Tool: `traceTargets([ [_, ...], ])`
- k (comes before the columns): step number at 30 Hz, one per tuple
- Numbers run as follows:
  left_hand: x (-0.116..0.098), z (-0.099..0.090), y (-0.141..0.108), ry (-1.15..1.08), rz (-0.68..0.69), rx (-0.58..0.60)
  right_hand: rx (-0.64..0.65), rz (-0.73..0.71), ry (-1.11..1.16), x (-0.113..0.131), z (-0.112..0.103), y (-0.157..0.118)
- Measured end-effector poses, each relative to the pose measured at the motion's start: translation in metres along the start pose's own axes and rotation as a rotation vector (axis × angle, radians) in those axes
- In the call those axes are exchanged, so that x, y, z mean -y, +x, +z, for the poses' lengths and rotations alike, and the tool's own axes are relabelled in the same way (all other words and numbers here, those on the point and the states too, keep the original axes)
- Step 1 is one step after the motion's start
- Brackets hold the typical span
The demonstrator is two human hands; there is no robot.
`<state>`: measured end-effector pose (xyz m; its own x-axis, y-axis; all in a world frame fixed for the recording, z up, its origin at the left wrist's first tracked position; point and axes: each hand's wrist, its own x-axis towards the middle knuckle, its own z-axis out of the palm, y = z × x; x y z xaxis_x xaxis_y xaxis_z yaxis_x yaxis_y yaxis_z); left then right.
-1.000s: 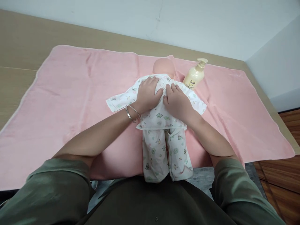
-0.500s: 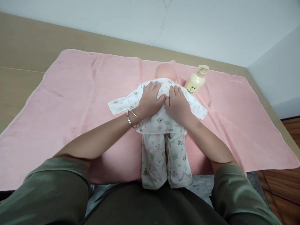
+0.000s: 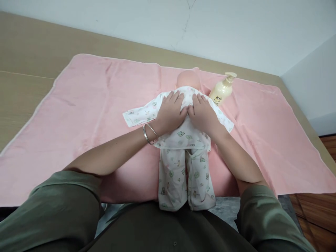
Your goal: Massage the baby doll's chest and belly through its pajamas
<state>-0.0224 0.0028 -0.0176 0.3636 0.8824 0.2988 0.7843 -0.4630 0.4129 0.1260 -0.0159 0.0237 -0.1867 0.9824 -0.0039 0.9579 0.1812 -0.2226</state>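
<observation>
A baby doll (image 3: 188, 79) lies face down on a pink blanket (image 3: 78, 105), its bald head toward the wall. It wears a white printed top (image 3: 187, 136) and matching trousers (image 3: 173, 178), whose legs reach over the blanket's near edge. Flat on the left of the doll's upper back rests my left hand (image 3: 172, 110), fingers stretched out; a silver bangle circles that wrist. My right hand (image 3: 203, 112) lies on the right side of the back, also flat. Both thumbs point inward and nearly meet over the spine. Neither hand grips anything.
To the right of the doll's head stands a cream pump bottle (image 3: 222, 90), close to its right sleeve. The blanket covers a wooden tabletop (image 3: 26, 42) that runs up to a white wall (image 3: 131, 21). Wooden flooring (image 3: 309, 210) shows at the lower right.
Both hands stay on the doll's upper back; their fingers have shifted very slightly. The whole view has moved a little, so the doll and bottle appear slightly further right.
</observation>
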Motion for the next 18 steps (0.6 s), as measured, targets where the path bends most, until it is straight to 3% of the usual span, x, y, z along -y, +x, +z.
traceTargets([
  [5, 0.007, 0.000, 0.007, -0.022, -0.042, 0.000, -0.014, -0.059, -0.039, 0.014, -0.003, -0.022],
  [13, -0.010, 0.004, -0.010, 0.040, 0.037, -0.065, -0.023, 0.039, -0.002, -0.002, 0.003, 0.007],
  [18, 0.001, 0.001, 0.002, -0.009, 0.012, 0.014, -0.009, 0.043, -0.019, 0.010, 0.004, -0.008],
])
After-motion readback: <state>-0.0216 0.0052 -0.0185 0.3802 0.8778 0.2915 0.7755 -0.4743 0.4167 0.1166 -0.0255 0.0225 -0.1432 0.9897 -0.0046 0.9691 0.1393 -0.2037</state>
